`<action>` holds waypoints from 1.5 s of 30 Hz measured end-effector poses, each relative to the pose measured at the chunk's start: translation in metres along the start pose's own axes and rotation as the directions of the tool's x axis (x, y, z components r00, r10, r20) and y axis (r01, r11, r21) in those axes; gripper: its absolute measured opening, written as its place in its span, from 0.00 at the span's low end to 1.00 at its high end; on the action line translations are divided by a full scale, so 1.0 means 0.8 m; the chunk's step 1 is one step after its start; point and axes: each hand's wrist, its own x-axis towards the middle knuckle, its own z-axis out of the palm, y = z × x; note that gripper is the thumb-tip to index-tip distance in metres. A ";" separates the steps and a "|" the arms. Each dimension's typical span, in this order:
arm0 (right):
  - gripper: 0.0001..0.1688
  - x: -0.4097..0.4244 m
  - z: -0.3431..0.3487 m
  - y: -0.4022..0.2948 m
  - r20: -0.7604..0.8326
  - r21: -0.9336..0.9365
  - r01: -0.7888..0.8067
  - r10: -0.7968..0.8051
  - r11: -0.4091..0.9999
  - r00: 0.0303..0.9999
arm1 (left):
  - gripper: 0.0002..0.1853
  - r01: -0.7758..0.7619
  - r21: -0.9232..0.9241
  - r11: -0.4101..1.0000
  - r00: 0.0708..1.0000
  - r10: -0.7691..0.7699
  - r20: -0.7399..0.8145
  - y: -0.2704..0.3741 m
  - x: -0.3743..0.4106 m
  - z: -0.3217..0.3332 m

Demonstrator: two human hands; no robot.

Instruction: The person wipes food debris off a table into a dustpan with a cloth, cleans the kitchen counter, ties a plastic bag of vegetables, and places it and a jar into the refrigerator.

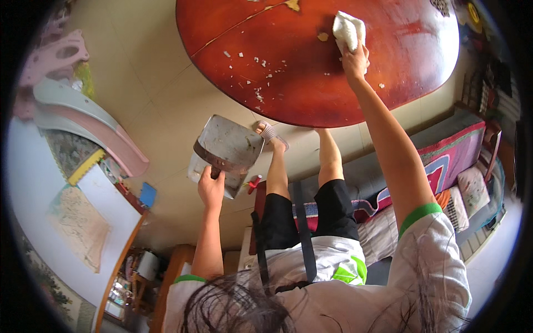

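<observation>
My right hand (356, 62) grips a folded white cloth (349, 31) against the reddish-brown wooden table (308, 100). Small white scraps (260, 95) lie scattered over the tabletop, mostly left of the cloth, with a few near my right wrist. My left hand (211, 187) is closed around the handle of a metal dustpan (229, 139). The dustpan hangs below the table's edge, above the tiled floor, and some bits of dirt show in its pan. Pale worn patches (322, 37) mark the table's surface, and a seam runs across its left part.
A grey-and-pink plastic slide (91, 120) stands on the left. A bench (433, 137) with a patterned purple cover (458, 145) and cushions (474, 192) runs along the right. A small red object (254, 184) is near my leg. A blue item (148, 194) sits at lower left.
</observation>
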 end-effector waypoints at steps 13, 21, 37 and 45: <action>0.22 -0.142 -0.003 -0.058 0.451 0.496 -0.074 -0.183 0.865 0.874 | 0.16 -0.101 -0.056 0.993 0.994 0.103 0.030 -0.013 0.060 0.044; 0.16 -0.008 -0.187 0.032 0.081 0.501 -0.010 -0.035 0.865 0.996 | 0.16 -0.008 -0.030 1.000 0.998 0.010 0.054 0.006 0.043 0.052; 0.46 -0.134 -0.035 0.115 -0.099 -0.070 0.055 -0.062 0.996 0.993 | 0.14 -0.038 -0.157 0.987 0.989 0.060 0.136 0.034 0.069 0.085; 0.41 -0.293 0.112 -0.073 0.155 0.197 0.300 -0.331 0.934 0.931 | 0.13 -0.118 -0.199 0.973 0.992 0.123 0.016 0.032 0.089 0.067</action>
